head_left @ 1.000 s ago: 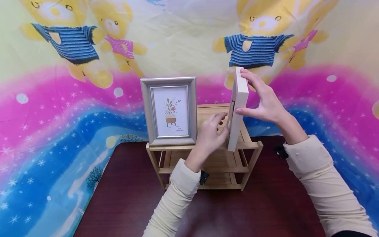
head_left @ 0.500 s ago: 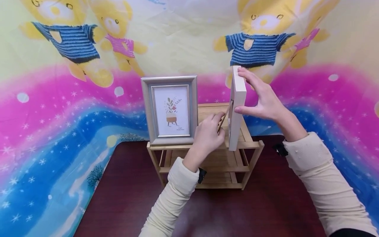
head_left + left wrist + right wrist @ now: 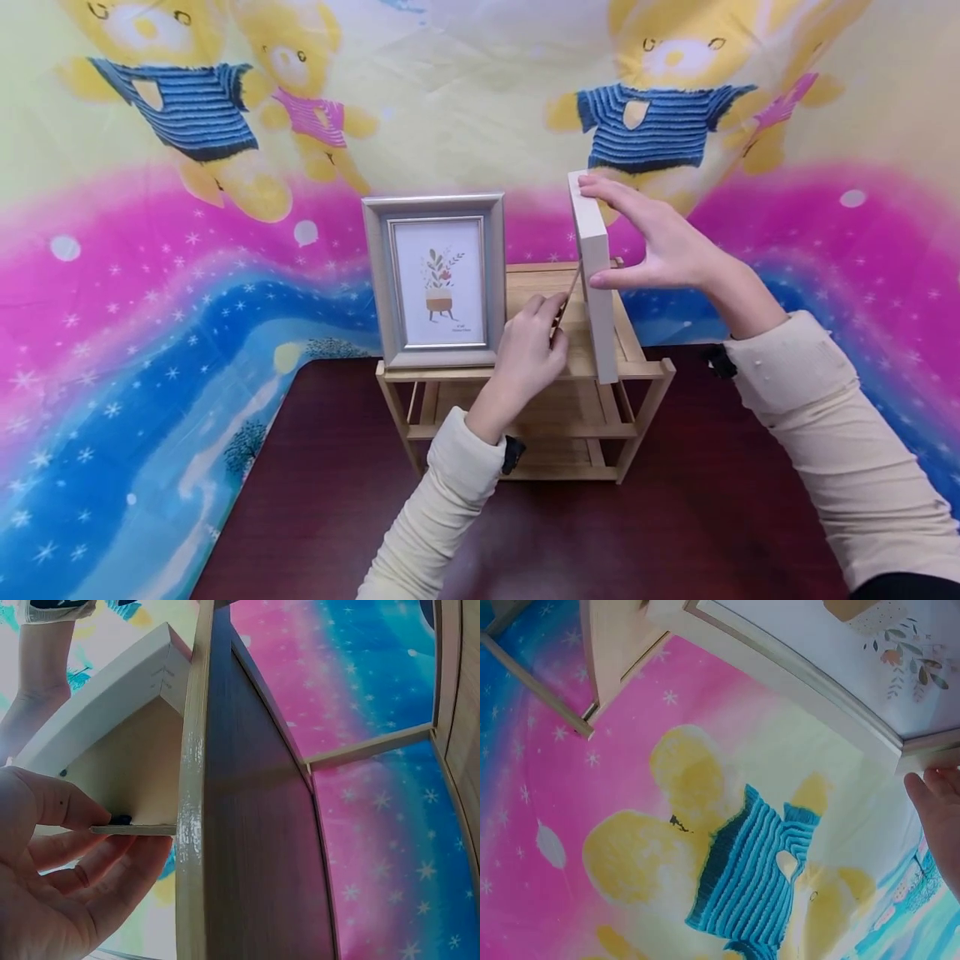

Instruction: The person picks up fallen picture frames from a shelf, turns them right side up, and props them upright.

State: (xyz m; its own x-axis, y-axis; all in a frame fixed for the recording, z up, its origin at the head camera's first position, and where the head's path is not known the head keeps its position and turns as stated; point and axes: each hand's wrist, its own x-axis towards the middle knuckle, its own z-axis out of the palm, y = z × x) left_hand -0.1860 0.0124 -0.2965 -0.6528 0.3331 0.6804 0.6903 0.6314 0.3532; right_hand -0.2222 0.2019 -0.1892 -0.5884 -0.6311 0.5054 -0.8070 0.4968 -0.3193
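A white photo frame (image 3: 602, 325) stands edge-on on the top tier of a wooden rack (image 3: 647, 369). My right hand (image 3: 663, 250) grips its upper side, thumb on the near edge and fingers at the top. In the right wrist view the frame (image 3: 810, 690) shows a plant picture, with part of my right hand (image 3: 939, 814) at its corner. My left hand (image 3: 528, 346) pinches the thin support leg (image 3: 573, 283) at the frame's back. The left wrist view shows that leg (image 3: 135, 829) between thumb and fingers, standing out from the brown backing (image 3: 135, 765).
A grey-silver photo frame (image 3: 438, 283) with a potted-plant picture stands upright at the rack's left front. The rack has lower tiers and sits on a dark red table (image 3: 315, 500). Behind hangs a bear-patterned cloth (image 3: 465, 100).
My left hand has taken hold of the support leg and swung it out from the frame's back. The white frame has turned slightly, its top shifting left with my right hand.
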